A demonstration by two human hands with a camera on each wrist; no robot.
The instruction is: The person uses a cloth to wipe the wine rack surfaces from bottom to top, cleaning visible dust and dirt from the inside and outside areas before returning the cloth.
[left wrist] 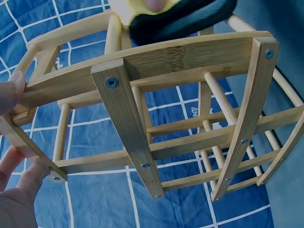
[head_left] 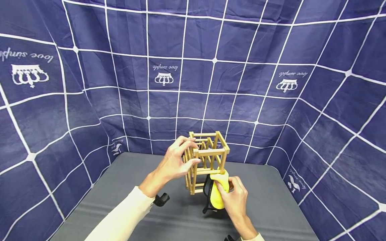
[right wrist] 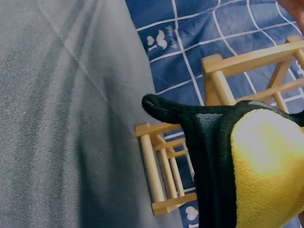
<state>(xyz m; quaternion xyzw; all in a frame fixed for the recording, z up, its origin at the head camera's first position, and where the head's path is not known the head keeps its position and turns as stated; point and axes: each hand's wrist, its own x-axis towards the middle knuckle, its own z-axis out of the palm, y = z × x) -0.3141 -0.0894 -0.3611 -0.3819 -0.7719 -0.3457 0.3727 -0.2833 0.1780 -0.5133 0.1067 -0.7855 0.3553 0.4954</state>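
A light wooden rack (head_left: 211, 152) of slats and round rods stands in front of me, its screw heads showing in the left wrist view. My left hand (head_left: 178, 157) grips the rack's upper left end, thumb on one side of the frame and fingers on the other. At the near right side of the rack, my right hand (head_left: 236, 197) pinches a cleaning cloth (head_left: 219, 192), fluffy yellow on one face and dark grey on the other, with black edging. The cloth's upper part touches a lower rod of the rack. In the right wrist view the bunched cloth (right wrist: 268, 166) hides part of the frame.
A grey cloth-covered table (head_left: 126, 190) lies beneath. Blue fabric with white grid lines (head_left: 196, 77) hangs as walls behind and at both sides. Black wrist devices (head_left: 162, 199) sit at both wrists.
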